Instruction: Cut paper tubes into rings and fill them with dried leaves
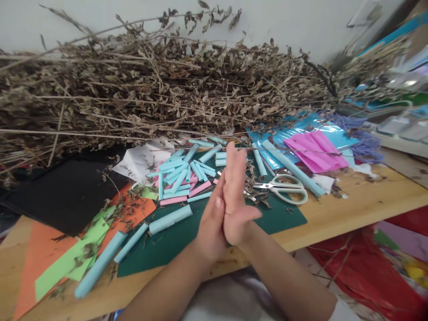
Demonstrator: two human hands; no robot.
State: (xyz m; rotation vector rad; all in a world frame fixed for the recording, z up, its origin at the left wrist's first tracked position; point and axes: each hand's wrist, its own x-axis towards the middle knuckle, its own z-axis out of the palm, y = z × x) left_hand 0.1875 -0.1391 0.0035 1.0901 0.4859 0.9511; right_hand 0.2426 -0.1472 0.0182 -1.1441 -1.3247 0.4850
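Observation:
My left hand [211,225] and my right hand [235,191] are pressed palm to palm above the front of a green cutting mat [140,254]. Their fingers are stretched out and point away from me, with the right thumb sticking out sideways. Whether anything lies between the palms is hidden. Just beyond them is a loose pile of short blue paper rolls [180,178], with a few pink paper rolls [199,188] among them. White-handled scissors [284,188] lie on the mat to the right of my hands. A thicker blue roll [171,219] rests at the left.
Dried leafy stalks [167,89] are heaped along the wall behind. On the left lie a black sheet [73,191], orange paper [36,249] and green paper strips [63,263]. Folded pink paper [316,151] and blue plastic wrapping [310,125] sit at the right on the wooden table [377,189].

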